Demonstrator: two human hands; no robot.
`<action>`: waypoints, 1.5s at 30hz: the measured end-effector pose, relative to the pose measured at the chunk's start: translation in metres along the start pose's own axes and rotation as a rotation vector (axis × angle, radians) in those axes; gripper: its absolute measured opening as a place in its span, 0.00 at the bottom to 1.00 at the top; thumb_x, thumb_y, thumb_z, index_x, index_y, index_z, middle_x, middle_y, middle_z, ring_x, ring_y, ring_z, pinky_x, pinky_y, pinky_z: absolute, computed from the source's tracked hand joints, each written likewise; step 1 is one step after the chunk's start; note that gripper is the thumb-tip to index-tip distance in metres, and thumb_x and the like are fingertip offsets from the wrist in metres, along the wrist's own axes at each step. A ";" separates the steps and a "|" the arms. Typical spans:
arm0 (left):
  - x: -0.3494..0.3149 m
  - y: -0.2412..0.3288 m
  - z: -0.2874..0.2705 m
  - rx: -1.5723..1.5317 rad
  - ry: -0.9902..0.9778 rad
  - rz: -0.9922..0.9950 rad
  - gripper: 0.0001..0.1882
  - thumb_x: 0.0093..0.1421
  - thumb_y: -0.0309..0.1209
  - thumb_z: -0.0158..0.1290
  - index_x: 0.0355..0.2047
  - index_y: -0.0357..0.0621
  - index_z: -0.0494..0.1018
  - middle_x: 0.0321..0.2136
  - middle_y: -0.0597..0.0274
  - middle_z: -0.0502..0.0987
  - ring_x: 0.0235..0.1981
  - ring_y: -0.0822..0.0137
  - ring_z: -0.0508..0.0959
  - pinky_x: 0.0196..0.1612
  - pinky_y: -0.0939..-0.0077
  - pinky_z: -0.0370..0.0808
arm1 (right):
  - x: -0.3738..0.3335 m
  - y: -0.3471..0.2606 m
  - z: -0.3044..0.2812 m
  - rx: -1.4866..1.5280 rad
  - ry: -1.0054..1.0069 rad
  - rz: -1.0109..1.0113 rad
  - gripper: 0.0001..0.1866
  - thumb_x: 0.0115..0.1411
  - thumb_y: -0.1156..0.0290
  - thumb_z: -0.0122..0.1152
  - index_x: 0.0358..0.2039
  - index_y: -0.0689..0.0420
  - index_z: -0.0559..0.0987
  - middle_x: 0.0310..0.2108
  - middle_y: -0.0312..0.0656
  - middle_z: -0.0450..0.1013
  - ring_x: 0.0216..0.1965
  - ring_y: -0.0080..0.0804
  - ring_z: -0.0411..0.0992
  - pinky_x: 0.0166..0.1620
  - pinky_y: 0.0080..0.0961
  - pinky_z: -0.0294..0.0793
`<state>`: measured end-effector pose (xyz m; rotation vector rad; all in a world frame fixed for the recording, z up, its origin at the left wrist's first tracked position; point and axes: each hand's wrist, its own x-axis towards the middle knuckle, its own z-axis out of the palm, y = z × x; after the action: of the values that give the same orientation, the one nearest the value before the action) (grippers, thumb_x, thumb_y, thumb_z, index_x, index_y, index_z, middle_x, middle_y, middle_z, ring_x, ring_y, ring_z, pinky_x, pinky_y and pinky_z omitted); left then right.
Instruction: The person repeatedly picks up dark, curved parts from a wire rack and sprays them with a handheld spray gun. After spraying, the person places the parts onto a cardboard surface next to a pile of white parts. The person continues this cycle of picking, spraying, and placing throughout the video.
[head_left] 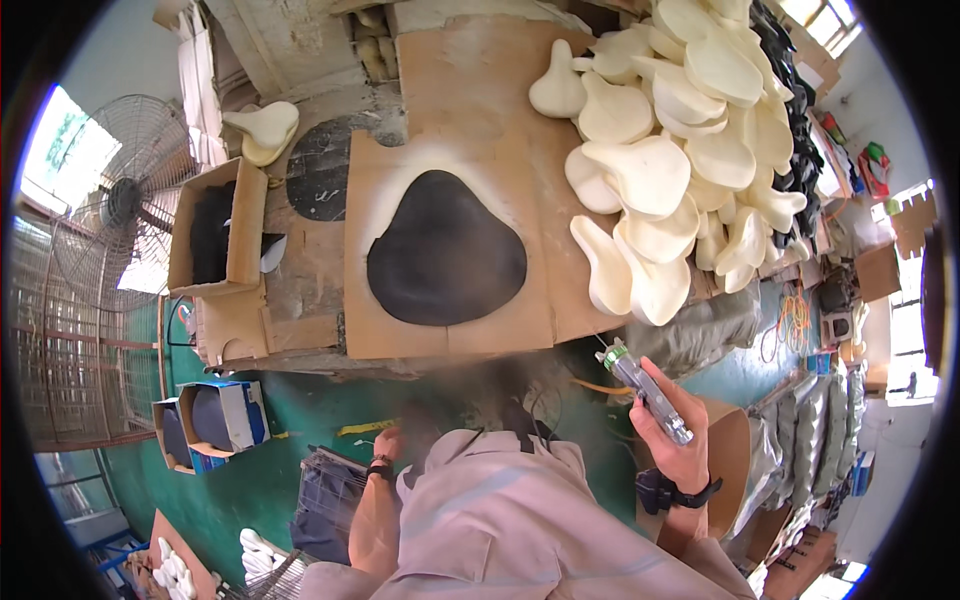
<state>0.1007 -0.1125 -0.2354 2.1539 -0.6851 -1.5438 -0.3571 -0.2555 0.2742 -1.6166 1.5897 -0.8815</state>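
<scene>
My right hand (670,425) is wrapped round a small metal spray gun (648,392) with a green ring near its nozzle. It is held just off the table's front edge, its nozzle pointing up and left. A black, rounded triangular sheet (450,250) lies flat on a cardboard sheet (362,335), with pale overspray around its upper edges. A hazy smear blurs its middle. Low beside my body hangs my left hand (387,442), below the table edge; its fingers are too blurred and hidden to read.
Cream foam saddle pads (640,175) are heaped on the table's right, with black pieces (800,150) behind them. At left stand a cardboard box (250,230) of dark pieces and another foam pad (268,128). A large fan (125,200) stands beyond. Boxes (225,415) sit below left.
</scene>
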 end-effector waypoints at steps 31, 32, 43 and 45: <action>-0.088 -0.062 0.028 -0.037 0.284 -0.373 0.19 0.50 0.32 0.55 0.43 0.56 0.84 0.40 0.58 0.84 0.40 0.57 0.84 0.45 0.67 0.81 | 0.040 0.052 0.028 0.072 -0.278 -0.033 0.20 0.61 0.75 0.63 0.53 0.68 0.75 0.39 0.41 0.78 0.36 0.25 0.72 0.41 0.25 0.73; -0.092 -0.067 0.027 -0.020 0.260 -0.347 0.19 0.50 0.33 0.56 0.44 0.56 0.83 0.40 0.58 0.84 0.40 0.58 0.84 0.47 0.67 0.80 | 0.043 0.075 0.030 0.125 -0.275 -0.020 0.22 0.61 0.76 0.62 0.55 0.68 0.74 0.39 0.40 0.78 0.36 0.23 0.72 0.41 0.23 0.72; -0.060 -0.005 0.011 -0.363 0.162 -0.163 0.18 0.51 0.27 0.61 0.44 0.36 0.78 0.32 0.54 0.82 0.30 0.60 0.83 0.31 0.69 0.81 | 0.031 -0.023 0.020 -0.068 -0.192 -0.027 0.25 0.57 0.78 0.63 0.56 0.67 0.74 0.36 0.46 0.79 0.35 0.30 0.77 0.40 0.24 0.75; -0.034 -0.019 -0.006 -0.260 0.098 -0.141 0.20 0.51 0.26 0.60 0.46 0.36 0.77 0.32 0.54 0.83 0.30 0.62 0.83 0.30 0.67 0.82 | 0.031 -0.022 0.017 -0.135 -0.141 -0.130 0.25 0.56 0.80 0.63 0.56 0.66 0.74 0.36 0.48 0.79 0.34 0.35 0.77 0.40 0.26 0.75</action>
<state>0.1002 -0.0763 -0.2189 2.1000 -0.2873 -1.4924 -0.3309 -0.2856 0.2839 -1.8524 1.4862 -0.7213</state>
